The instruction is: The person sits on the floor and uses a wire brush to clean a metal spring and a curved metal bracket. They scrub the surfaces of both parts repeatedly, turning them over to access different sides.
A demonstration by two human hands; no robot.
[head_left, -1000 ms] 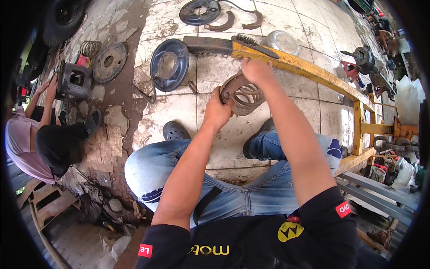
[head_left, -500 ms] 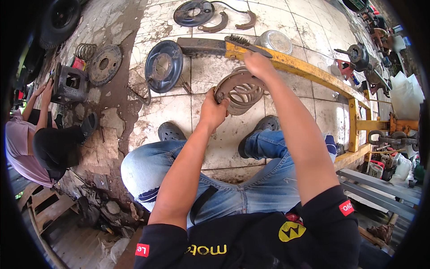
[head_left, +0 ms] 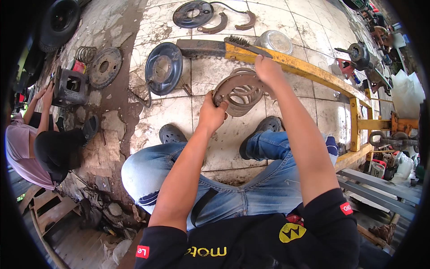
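Observation:
My left hand point(head_left: 212, 113) is closed on the left end of a rusty brown brake shoe point(head_left: 237, 82), its thumb over the edge. Under the shoe a rusty coil spring point(head_left: 244, 107) stands on the tiles between my feet. My right hand point(head_left: 268, 71) is closed around the handle of a wire brush point(head_left: 240, 41), whose dark bristles point up and away from me. The brush is above the shoe's far side, in front of the yellow beam, and its bristles are apart from the shoe. My right hand hides the shoe's right end.
A yellow steel frame point(head_left: 309, 71) runs across ahead to the right. Black backing plates point(head_left: 164, 68) and two loose brake shoes point(head_left: 214, 27) lie on the tiles, near a round metal pan point(head_left: 275, 41). At left another person's hands point(head_left: 45, 94) touch a dark metal block point(head_left: 71, 87).
My right hand has shifted a little to the right and toward me with the wire brush. The brake shoe in my left hand has tilted slightly.

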